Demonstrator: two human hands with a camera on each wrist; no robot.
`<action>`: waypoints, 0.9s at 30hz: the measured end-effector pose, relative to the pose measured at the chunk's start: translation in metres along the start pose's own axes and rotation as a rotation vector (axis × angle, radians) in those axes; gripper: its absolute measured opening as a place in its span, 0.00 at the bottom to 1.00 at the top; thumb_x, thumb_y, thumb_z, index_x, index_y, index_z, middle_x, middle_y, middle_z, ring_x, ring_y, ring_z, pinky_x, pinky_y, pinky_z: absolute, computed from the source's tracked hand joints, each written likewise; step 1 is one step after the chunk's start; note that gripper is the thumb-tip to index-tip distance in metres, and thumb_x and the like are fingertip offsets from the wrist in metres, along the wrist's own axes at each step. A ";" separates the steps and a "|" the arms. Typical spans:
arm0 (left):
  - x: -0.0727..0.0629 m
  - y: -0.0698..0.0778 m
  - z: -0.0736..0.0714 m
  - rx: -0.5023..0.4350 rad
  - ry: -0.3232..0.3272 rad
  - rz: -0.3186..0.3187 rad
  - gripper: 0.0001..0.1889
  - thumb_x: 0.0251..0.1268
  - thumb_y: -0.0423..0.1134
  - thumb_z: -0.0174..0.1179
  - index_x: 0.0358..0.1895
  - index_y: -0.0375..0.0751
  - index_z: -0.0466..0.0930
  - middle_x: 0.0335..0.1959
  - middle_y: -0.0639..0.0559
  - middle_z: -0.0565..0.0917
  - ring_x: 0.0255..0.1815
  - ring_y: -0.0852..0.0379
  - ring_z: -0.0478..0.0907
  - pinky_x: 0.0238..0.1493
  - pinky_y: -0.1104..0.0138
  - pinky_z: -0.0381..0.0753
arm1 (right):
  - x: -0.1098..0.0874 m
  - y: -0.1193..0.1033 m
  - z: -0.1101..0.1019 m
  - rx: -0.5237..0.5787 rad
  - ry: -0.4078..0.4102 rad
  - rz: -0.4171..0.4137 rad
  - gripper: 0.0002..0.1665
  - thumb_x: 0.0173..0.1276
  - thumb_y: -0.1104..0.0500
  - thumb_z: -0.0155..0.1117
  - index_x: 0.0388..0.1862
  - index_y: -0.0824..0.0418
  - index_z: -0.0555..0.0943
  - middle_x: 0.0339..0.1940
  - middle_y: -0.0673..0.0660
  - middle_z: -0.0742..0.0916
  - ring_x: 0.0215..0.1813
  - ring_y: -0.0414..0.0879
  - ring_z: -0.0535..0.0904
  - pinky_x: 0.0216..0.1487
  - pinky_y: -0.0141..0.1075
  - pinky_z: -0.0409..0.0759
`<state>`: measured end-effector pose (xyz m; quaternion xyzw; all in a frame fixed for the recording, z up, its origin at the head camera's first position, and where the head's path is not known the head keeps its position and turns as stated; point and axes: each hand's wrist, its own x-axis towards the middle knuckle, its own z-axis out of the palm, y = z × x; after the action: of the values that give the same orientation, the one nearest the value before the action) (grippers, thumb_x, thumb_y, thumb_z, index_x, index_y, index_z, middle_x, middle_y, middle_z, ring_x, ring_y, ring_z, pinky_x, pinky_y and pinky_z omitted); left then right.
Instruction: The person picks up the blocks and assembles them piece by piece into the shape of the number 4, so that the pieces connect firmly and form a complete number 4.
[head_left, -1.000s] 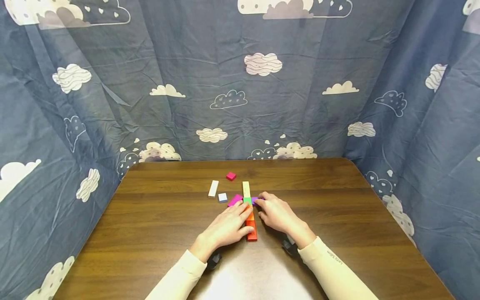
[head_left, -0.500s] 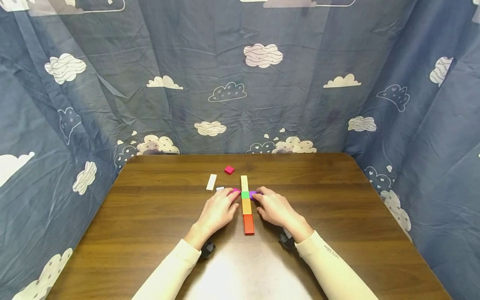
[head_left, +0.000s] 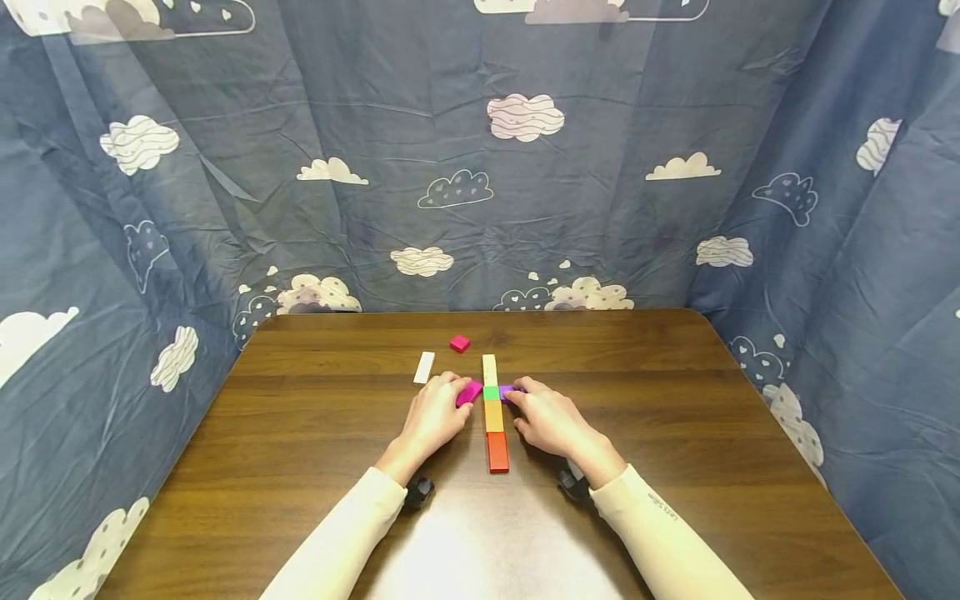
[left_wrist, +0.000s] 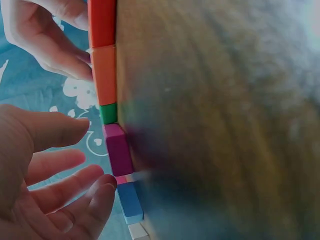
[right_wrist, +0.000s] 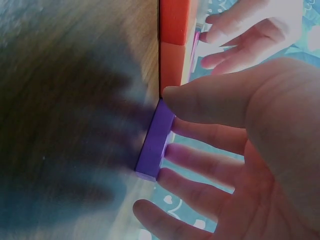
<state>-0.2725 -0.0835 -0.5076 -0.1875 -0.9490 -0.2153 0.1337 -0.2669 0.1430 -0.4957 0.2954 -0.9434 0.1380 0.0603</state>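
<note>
In the head view, my left hand (head_left: 435, 410) is beside a tilted magenta block (head_left: 470, 392). Its fingers are spread and apart from the block in the left wrist view; one fingertip is close to a small blue block (left_wrist: 130, 202), which the hand hides from the head view. My right hand (head_left: 553, 421) touches a purple block (right_wrist: 156, 137) with fairly straight fingers, its thumb near the block's end. Between the hands runs a row of cream (head_left: 490, 369), green (head_left: 491, 393), orange (head_left: 492, 416) and red (head_left: 498, 452) blocks. The purple block lies against the green one.
A white block (head_left: 424, 367) and a small crimson block (head_left: 460, 343) lie farther back on the brown wooden table (head_left: 322, 433). A blue curtain with clouds (head_left: 457, 233) hangs behind the table's far edge.
My left hand has lifted off the orange block and moved left to the magenta block, which shows more now than half a second ago. The right hand stays at the purple block.
</note>
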 end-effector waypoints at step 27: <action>0.017 -0.003 0.006 0.076 -0.055 -0.168 0.05 0.52 0.43 0.72 0.28 0.48 0.87 0.29 0.54 0.78 0.25 0.55 0.73 0.26 0.57 0.74 | 0.000 -0.002 0.003 -0.027 0.020 0.003 0.25 0.60 0.61 0.73 0.58 0.61 0.83 0.59 0.61 0.80 0.57 0.57 0.80 0.52 0.54 0.80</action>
<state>-0.2901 -0.0781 -0.5077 -0.1077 -0.9722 -0.1843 0.0960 -0.2659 0.1411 -0.4979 0.2917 -0.9450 0.1284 0.0734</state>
